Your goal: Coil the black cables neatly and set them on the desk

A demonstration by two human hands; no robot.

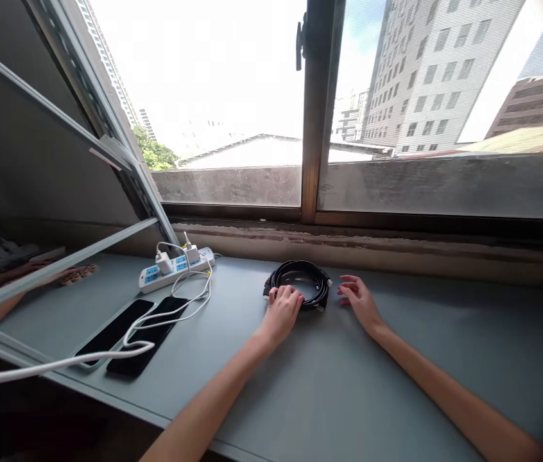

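A coiled black cable (pixel 322 292) lies on the grey tabletop (pixel 329 385), close to the window wall. My left hand (pixel 284 311) rests at the near left part of the coil, its fingers curled over the cable. To the right of the coil, my right hand (pixel 361 301) is held a little apart from it, fingers loosely bent and apart, with nothing in them. Connector ends stick out at the coil's left and right sides.
At the left a white power strip (pixel 170 276) holds two plugs with white cords (pixel 204 295). Two dark phones (pixel 117 327) lie in front of it. A metal frame (pixel 64 256) slants across the left side, with another person's arm (pixel 2 308) behind it.
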